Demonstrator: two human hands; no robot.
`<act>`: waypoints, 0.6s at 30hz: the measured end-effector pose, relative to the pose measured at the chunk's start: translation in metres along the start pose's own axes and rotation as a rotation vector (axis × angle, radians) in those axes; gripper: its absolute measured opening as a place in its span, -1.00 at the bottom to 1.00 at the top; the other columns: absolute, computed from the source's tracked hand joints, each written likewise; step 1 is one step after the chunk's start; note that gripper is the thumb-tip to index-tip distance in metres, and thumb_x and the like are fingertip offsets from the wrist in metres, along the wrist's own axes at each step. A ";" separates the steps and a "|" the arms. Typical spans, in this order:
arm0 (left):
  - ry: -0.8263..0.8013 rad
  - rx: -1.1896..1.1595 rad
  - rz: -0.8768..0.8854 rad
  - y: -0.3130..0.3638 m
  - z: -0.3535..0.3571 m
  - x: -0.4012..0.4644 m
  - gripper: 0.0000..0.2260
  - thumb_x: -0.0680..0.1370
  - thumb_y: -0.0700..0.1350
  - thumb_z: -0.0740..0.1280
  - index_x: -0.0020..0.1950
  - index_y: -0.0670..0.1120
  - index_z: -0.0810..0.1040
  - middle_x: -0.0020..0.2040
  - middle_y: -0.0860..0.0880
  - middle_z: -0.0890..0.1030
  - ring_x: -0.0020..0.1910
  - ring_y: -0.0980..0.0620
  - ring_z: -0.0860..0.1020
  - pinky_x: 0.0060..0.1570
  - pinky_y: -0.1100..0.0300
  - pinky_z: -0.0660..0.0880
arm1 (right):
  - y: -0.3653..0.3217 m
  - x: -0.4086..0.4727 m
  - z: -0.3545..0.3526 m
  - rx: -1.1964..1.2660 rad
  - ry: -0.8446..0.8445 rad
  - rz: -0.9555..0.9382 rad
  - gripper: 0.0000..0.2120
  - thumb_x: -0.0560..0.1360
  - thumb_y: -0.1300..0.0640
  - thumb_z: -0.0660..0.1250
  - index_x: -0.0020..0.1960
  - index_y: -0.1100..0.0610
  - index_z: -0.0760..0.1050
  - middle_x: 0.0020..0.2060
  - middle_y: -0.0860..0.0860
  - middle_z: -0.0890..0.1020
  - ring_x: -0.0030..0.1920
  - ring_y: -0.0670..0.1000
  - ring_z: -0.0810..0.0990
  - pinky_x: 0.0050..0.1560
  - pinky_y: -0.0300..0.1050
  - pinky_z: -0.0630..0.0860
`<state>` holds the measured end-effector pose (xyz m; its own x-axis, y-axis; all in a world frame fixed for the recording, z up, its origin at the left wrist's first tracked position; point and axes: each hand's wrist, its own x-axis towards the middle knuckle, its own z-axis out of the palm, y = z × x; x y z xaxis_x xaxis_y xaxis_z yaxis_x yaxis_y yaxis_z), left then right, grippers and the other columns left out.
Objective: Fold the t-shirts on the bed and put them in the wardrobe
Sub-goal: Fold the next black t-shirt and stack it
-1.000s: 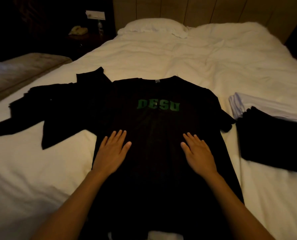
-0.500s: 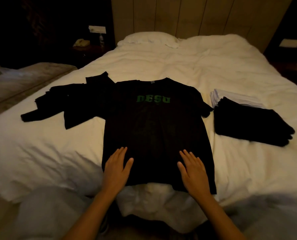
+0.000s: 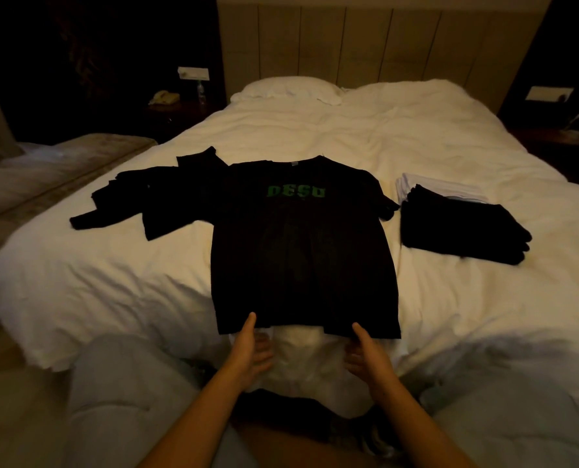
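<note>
A black t-shirt with green letters lies spread flat, front up, on the white bed, its hem at the near edge. My left hand has its thumb on the hem left of centre, with the fingers curled just under the edge. My right hand holds the hem the same way, right of centre. To the left, unfolded black t-shirts lie crumpled. A stack of folded t-shirts, black over white, sits to the right.
A white pillow lies against the padded headboard. A nightstand with a phone stands at the far left, a sofa beside the bed. My grey-trousered legs are at the foot of the bed.
Both hands slid down the shirt from its middle to its hem and turned from lying flat to taking the edge. The view pulled back from the bed.
</note>
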<state>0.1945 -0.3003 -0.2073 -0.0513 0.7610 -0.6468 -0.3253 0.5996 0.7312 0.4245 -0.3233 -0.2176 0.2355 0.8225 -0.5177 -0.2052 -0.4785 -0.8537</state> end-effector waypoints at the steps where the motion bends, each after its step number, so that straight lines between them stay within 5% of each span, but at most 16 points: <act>1: -0.042 -0.116 -0.039 0.000 -0.001 -0.001 -0.48 0.59 0.27 0.17 0.04 -0.21 0.51 -0.02 -0.21 0.56 0.04 -0.19 0.53 0.06 -0.04 0.47 | -0.001 0.002 0.000 0.186 -0.027 0.039 -0.79 0.55 -0.04 0.34 0.06 0.08 0.50 -0.10 0.11 0.61 -0.11 0.07 0.63 -0.17 -0.07 0.55; 5: -0.053 -0.514 -0.009 0.005 -0.002 0.006 -0.51 0.57 0.19 0.27 0.18 -0.25 0.45 0.03 -0.22 0.53 0.00 -0.17 0.53 0.13 -0.04 0.46 | -0.008 0.001 0.006 0.602 -0.126 0.013 -0.48 0.43 0.09 0.47 0.35 0.11 0.45 0.14 0.12 0.64 0.16 0.11 0.60 -0.01 -0.02 0.63; 8: -0.069 -0.627 0.071 0.012 -0.001 0.005 -0.60 0.61 0.05 0.28 0.36 -0.14 0.43 0.05 -0.19 0.60 0.04 -0.14 0.54 0.19 -0.02 0.46 | -0.001 0.013 0.005 0.674 -0.147 -0.020 0.10 -0.08 -0.05 0.75 0.40 0.12 0.44 0.28 0.09 0.58 0.36 0.15 0.48 0.29 0.06 0.49; 10: -0.109 -0.670 0.104 0.017 -0.002 0.004 -0.67 0.63 0.00 0.24 0.36 -0.09 0.46 -0.09 -0.13 0.70 -0.01 -0.10 0.59 0.02 0.04 0.53 | -0.008 0.011 0.004 0.680 -0.187 -0.072 -0.04 0.03 -0.22 0.68 0.33 0.09 0.47 0.17 -0.07 0.65 0.37 0.14 0.46 0.39 0.12 0.40; 13: -0.119 -0.704 0.189 0.028 -0.003 0.007 -0.66 0.63 -0.04 0.23 0.39 -0.09 0.47 -0.09 -0.10 0.71 -0.07 -0.07 0.63 -0.12 0.07 0.60 | -0.024 0.004 0.004 0.769 -0.144 -0.155 -0.63 0.50 0.10 0.38 0.29 0.13 0.52 0.20 0.07 0.63 0.22 0.10 0.59 0.25 -0.02 0.53; 18: -0.012 -0.742 0.447 0.051 -0.028 0.006 -0.78 0.63 -0.05 0.26 0.19 -0.10 0.59 0.09 -0.10 0.66 0.00 -0.04 0.66 -0.15 0.13 0.65 | -0.052 0.009 -0.017 0.733 0.004 -0.344 -0.86 0.55 0.13 0.34 0.03 0.10 0.65 -0.05 -0.01 0.72 0.06 0.03 0.65 0.02 -0.10 0.62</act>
<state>0.1508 -0.2724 -0.1799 -0.3128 0.8918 -0.3269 -0.8094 -0.0702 0.5830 0.4537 -0.2962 -0.1790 0.4021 0.8851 -0.2345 -0.6909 0.1253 -0.7120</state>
